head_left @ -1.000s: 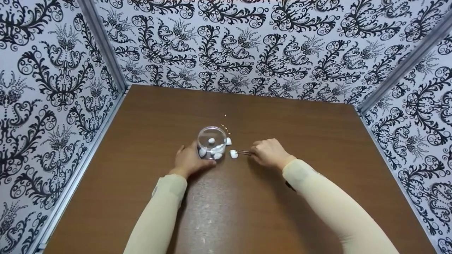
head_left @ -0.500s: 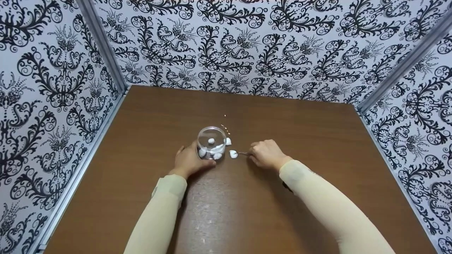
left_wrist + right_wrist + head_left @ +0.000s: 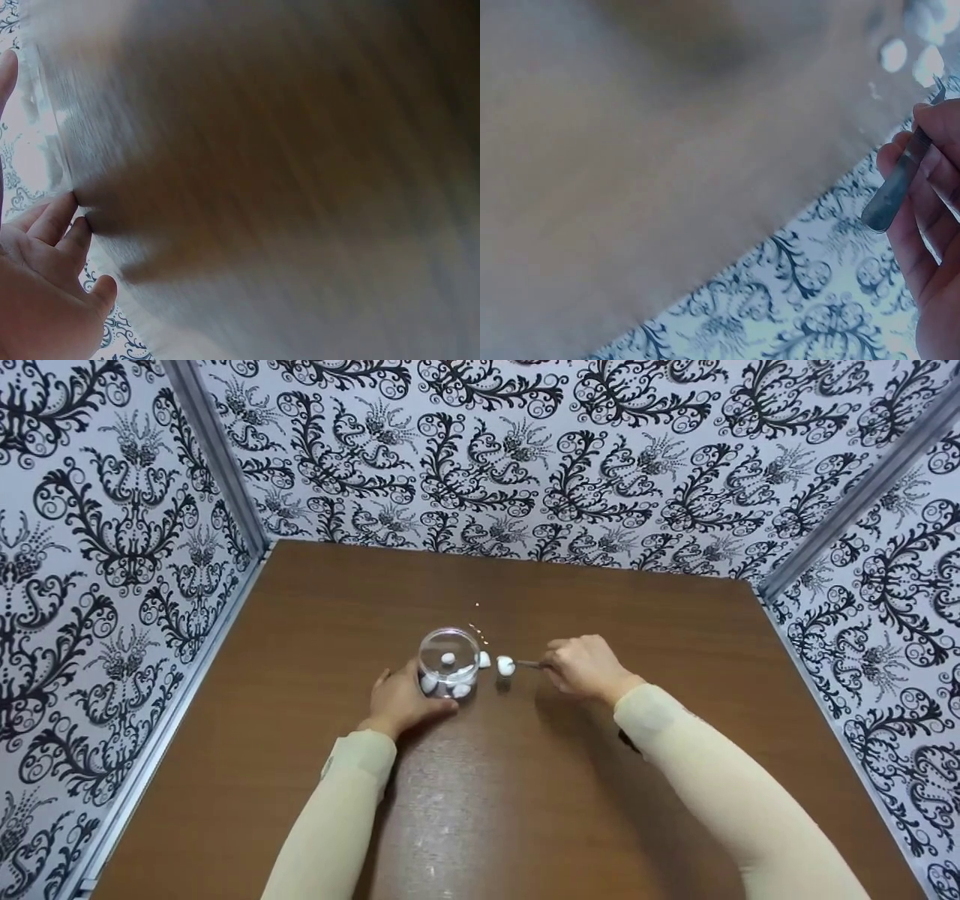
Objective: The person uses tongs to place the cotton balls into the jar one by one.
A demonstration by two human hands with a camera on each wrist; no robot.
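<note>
My left hand (image 3: 403, 701) grips the near left side of a clear round jar (image 3: 421, 664), whose open top faces up. Several small white lumps (image 3: 460, 690), like cotton balls, show in or through it. In my right hand (image 3: 589, 666) is a pair of metal tweezers (image 3: 531, 664), with another white cotton ball (image 3: 505, 666) at their tips, held above the table right of the jar. A further cotton ball (image 3: 484, 660) lies against the jar's right side. The right wrist view shows the tweezers' broad end (image 3: 885, 206) pointing back out of the fingers.
Tiny bright flecks (image 3: 480, 631) dot the brown table (image 3: 360, 607) behind the jar. Patterned walls (image 3: 510, 457) and metal posts (image 3: 225, 465) enclose the table at the back and both sides.
The right hand has lifted the cotton ball off the table with the tweezers and moved it slightly away and to the right. The left hand and jar have stayed in place.
</note>
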